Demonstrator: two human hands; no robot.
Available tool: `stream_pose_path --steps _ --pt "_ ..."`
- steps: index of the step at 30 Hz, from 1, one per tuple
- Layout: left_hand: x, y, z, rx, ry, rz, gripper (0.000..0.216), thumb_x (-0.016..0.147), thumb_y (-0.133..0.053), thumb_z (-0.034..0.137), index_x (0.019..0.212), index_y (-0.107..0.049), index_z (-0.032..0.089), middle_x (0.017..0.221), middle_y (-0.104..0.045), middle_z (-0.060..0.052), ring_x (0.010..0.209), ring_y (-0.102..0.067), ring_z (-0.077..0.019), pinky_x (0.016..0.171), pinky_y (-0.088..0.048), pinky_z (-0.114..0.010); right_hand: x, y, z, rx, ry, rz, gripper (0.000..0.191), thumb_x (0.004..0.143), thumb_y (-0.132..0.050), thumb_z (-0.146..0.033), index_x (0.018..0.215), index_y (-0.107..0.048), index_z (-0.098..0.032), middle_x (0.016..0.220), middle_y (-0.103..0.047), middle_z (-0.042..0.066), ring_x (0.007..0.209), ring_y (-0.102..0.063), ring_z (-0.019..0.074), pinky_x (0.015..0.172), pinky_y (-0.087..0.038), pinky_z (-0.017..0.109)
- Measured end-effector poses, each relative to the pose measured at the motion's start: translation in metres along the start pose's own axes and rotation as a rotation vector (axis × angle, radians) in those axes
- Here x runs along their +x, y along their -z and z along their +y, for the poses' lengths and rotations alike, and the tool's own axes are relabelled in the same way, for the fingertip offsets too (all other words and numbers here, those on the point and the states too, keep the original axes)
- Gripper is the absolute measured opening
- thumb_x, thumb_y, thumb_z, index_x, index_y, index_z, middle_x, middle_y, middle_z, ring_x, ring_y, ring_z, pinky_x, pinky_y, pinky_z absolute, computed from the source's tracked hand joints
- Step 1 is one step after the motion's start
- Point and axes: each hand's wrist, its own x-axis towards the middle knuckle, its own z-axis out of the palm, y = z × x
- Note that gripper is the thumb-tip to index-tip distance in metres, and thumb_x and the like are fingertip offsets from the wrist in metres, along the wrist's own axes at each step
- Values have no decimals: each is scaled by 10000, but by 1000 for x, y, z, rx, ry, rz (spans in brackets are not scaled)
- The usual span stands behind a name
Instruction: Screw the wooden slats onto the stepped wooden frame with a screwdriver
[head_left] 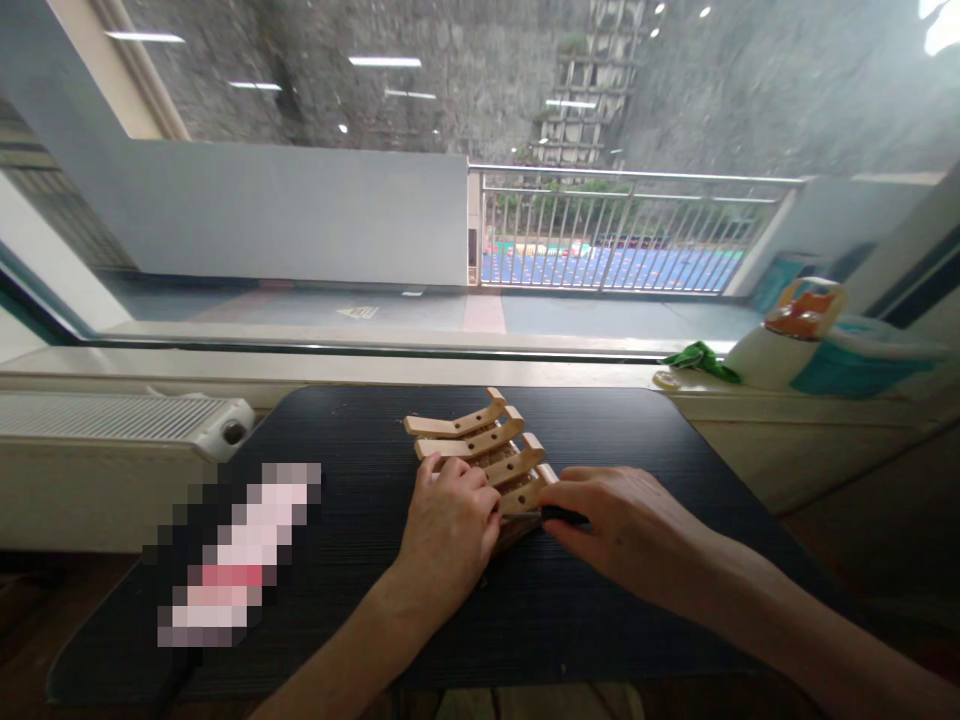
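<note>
A light wooden piece [469,446] lies on the black table, made of several angled slats with dark holes, set over a rough brown part. My left hand [452,510] is closed over its near left end, its curled fingers gripping the nearest slats. My right hand [611,510] is at the near right end, with thumb and fingers wrapped round a black-handled tool [564,515]. The tool's handle points left at the nearest slat. Fingers cover part of the tool, and its exact kind does not show.
The black table [360,600] has rounded corners and stands against a windowsill [480,370]. A pixelated pale and pink item [240,555] lies at left, near a white radiator [112,425]. On the sill at right are a green cloth [701,360], a white-and-orange container [784,340] and a teal tub [855,360].
</note>
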Motion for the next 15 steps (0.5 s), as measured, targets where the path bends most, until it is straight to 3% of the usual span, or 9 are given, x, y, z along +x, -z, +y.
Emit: stream_pose_path --steps 4,15 --pt "3 2 -1 -2 -4 -37 150 791 -569 158 719 -693 199 828 -696 -44 904 -566 -244 962 -342 -530 6 2 -2 -25 21 0 158 798 -584 -168 849 -702 -260 741 -675 -5 643 -604 155 546 -309 257" --pt "2 0 -2 1 -14 -46 147 763 -566 140 690 -683 192 822 -691 -44 912 -563 -262 959 -341 -543 17 4 -7 -34 52 -61 135 796 -583 -139 740 -679 -216 768 -694 19 672 -617 165 557 -330 259"
